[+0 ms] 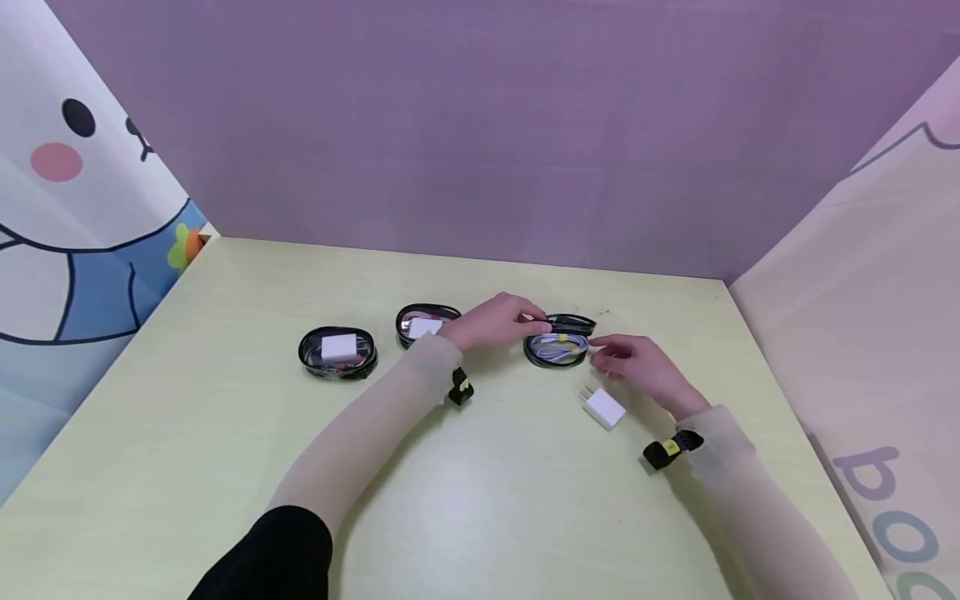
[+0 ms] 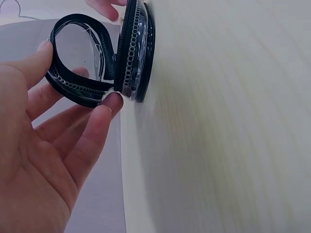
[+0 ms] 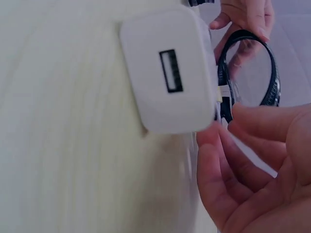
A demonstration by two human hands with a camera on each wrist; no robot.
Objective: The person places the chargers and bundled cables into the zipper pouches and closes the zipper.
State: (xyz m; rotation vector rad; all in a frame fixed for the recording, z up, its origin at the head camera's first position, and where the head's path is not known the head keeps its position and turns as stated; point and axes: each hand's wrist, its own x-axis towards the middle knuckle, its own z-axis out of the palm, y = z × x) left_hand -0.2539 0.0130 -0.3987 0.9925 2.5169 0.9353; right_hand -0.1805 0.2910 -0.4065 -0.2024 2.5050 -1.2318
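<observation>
A round clear case with black zip edging point(image 2: 131, 53) stands on the table with its lid point(image 2: 82, 90) raised. My left hand point(image 1: 495, 323) holds the lid's rim between thumb and fingers. Inside the base lies a coiled pale purple cable point(image 1: 553, 348). At the right edge of the case is my right hand point(image 1: 636, 362), its index fingertip at the rim and its thumb lower down. A white USB charger plug point(image 1: 604, 408) lies on the table just below the right hand, prongs toward the case. In the right wrist view the charger's USB port point(image 3: 171, 71) faces the camera.
Two more black-edged clear cases sit to the left: one case point(image 1: 303, 350) at far left, another case point(image 1: 401, 321) partly behind the left wrist. Each has a white charger on or in it. A purple wall point(image 1: 480, 150) bounds the pale table point(image 1: 465, 500) at the back.
</observation>
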